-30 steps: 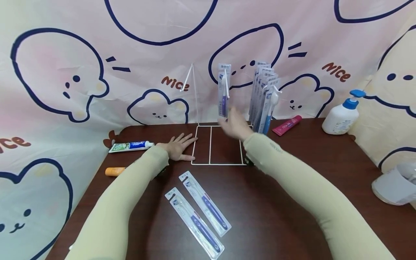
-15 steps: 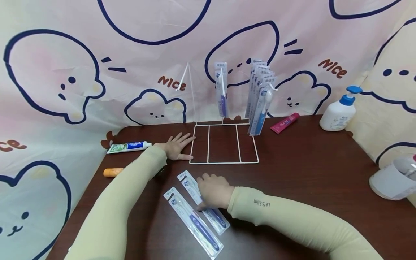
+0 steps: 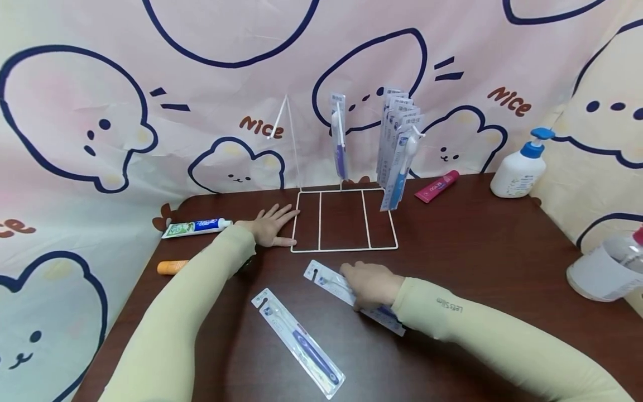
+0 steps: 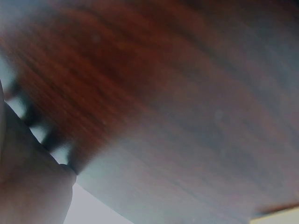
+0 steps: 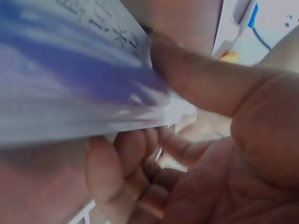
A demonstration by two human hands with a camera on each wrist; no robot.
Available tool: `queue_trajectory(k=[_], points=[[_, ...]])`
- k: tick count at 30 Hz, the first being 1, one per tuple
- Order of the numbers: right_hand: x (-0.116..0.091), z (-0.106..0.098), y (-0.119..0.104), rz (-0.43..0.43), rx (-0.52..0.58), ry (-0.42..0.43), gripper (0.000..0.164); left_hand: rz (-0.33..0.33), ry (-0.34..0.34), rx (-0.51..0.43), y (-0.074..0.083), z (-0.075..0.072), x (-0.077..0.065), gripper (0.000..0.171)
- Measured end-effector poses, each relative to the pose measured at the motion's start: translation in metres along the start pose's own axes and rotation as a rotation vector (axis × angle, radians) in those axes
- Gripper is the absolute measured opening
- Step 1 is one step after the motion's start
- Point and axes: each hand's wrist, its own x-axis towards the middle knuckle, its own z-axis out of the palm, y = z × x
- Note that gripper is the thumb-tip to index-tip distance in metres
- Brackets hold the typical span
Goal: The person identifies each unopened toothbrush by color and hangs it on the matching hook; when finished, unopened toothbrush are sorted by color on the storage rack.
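Observation:
My right hand (image 3: 373,286) pinches a packaged toothbrush (image 3: 329,278) between thumb and curled fingers, over the near middle of the table. In the right wrist view the purple handle shows through the clear pack (image 5: 93,77). A second packaged toothbrush (image 3: 300,343) with a purple handle lies slanted on the table to the left. My left hand (image 3: 271,226) lies with spread fingers on the table, fingertips and thumb at the left side of a white wire rack (image 3: 344,249). One purple toothbrush pack (image 3: 339,137) hangs from the rack's middle hook; its left hook (image 3: 278,118) is bare.
Several toothbrush packs (image 3: 399,148) hang on the rack's right hook. A pink tube (image 3: 437,186) and a white pump bottle (image 3: 518,174) stand or lie back right. Toothpaste (image 3: 196,227) and an orange tube (image 3: 172,267) lie left; a clear labelled container (image 3: 605,271) is far right.
My right hand has come down from the middle hook to the table, taken hold of the farther toothbrush pack and shifted it right, turning it. My left hand has stayed by the rack.

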Motion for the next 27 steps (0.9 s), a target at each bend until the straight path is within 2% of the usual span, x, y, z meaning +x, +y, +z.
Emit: queue_trajectory(k=[3, 6, 10, 14, 17, 21, 27], points=[[-0.005, -0.005, 0.011, -0.034, 0.026, 0.048, 0.038, -0.004, 0.001, 0.002, 0.0, -0.001, -0.002, 0.092], [-0.011, -0.015, 0.016, -0.099, 0.074, 0.168, 0.022, 0.0, 0.008, 0.006, 0.0, -0.002, -0.003, 0.091], [-0.021, -0.043, 0.019, -0.147, 0.239, 0.327, 0.016, 0.014, 0.02, 0.011, 0.001, -0.002, -0.004, 0.09], [-0.031, -0.074, 0.019, -0.128, 0.412, 0.423, 0.021, 0.016, 0.021, 0.006, 0.002, -0.002, -0.003, 0.091], [-0.035, -0.091, 0.019, -0.1, 0.503, 0.44, 0.031, 0.009, 0.01, 0.008, 0.002, -0.001, -0.003, 0.091], [-0.032, -0.104, 0.019, -0.084, 0.571, 0.459, 0.047, 0.0, 0.003, 0.0, 0.0, 0.001, -0.001, 0.092], [-0.021, -0.111, 0.019, -0.069, 0.595, 0.474, 0.05, -0.029, -0.007, 0.021, -0.005, 0.005, 0.004, 0.094]])
